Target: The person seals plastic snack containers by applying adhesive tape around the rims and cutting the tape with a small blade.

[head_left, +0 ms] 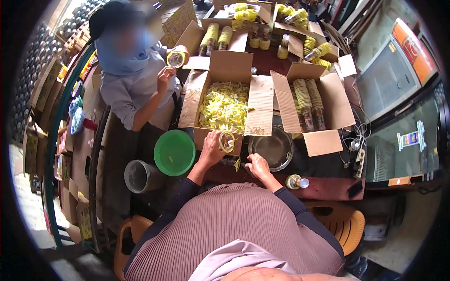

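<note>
My left hand (pixel 211 151) is wrapped round a clear cup with a yellow rim (pixel 227 141), tilted so its round mouth faces up. My right hand (pixel 258 166) has its fingers closed beside the near left rim of a round bowl (pixel 277 160); what they pinch, if anything, is too small to make out. A small yellow-green strip (pixel 237 164) shows just left of those fingers. In front of both hands stands an open cardboard box (pixel 230 65) full of yellow strips (pixel 224 108). A small bottle (pixel 297 181) lies to the right of my right hand.
A green basin (pixel 174 152) and a grey bucket (pixel 138 177) stand at left. Across the corner, a co-worker (pixel 136 79) holds a similar yellow-rimmed cup (pixel 176 59). Another box (pixel 300 70) at right holds stacked yellow-rimmed cups (pixel 309 100). Cables (pixel 358 136) trail at the right edge.
</note>
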The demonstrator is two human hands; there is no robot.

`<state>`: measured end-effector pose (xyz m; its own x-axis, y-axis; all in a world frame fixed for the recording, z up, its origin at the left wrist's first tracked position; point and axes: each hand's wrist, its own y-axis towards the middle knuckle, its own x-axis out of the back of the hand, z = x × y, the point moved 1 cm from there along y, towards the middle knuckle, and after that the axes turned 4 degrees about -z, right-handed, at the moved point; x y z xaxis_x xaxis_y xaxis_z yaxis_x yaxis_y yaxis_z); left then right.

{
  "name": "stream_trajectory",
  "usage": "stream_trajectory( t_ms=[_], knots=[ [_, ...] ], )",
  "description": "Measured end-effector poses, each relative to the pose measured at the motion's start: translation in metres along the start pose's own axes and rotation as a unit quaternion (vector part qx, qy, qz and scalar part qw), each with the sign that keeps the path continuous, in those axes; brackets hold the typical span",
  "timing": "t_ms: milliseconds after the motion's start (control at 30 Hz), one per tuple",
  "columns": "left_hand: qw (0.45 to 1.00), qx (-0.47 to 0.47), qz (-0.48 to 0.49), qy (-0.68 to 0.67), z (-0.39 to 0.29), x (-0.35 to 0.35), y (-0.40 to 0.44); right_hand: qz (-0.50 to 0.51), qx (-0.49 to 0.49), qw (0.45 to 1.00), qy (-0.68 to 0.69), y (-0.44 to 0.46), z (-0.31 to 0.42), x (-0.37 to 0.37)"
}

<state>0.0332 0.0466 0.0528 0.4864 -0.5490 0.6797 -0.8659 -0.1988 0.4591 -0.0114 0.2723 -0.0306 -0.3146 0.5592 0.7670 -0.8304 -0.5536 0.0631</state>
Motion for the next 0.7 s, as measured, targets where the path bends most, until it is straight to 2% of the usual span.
stream_trajectory(
  t_ms=[67, 167, 200, 267, 333, 367, 467, 600, 700],
  knots=[
    [0.999, -0.018, 0.027, 0.015, -0.008, 0.007, 0.003, -0.005, -0.023, 0.999, 0.034, 0.013, 0.018, 0.014],
    [0.999, -0.034, 0.006, 0.010, -0.021, -0.003, -0.006, -0.026, -0.041, 0.987, 0.154, 0.027, 0.039, 0.027],
    [0.999, -0.047, 0.011, 0.009, -0.030, -0.005, -0.009, -0.009, -0.052, 0.988, 0.144, 0.027, 0.049, 0.033],
    [0.993, -0.087, 0.070, 0.044, -0.021, -0.026, -0.023, 0.025, -0.073, 0.996, 0.037, 0.025, 0.056, 0.032],
    [0.987, -0.120, 0.077, 0.077, -0.034, -0.026, -0.025, 0.037, -0.073, 0.997, -0.005, 0.018, 0.065, 0.039],
    [0.984, -0.110, 0.112, 0.082, -0.038, -0.027, -0.025, 0.085, -0.120, 0.989, -0.010, 0.017, 0.068, 0.046],
    [0.984, -0.073, 0.156, 0.052, -0.044, -0.028, -0.028, 0.066, -0.086, 0.994, -0.026, 0.015, 0.053, 0.037],
    [0.982, -0.071, 0.172, 0.031, -0.038, -0.033, -0.036, 0.082, -0.064, 0.994, -0.024, 0.012, 0.051, 0.034],
    [0.989, -0.015, 0.146, -0.023, -0.040, -0.029, -0.039, 0.069, -0.013, 0.998, -0.003, 0.010, 0.046, 0.032]
  ],
)
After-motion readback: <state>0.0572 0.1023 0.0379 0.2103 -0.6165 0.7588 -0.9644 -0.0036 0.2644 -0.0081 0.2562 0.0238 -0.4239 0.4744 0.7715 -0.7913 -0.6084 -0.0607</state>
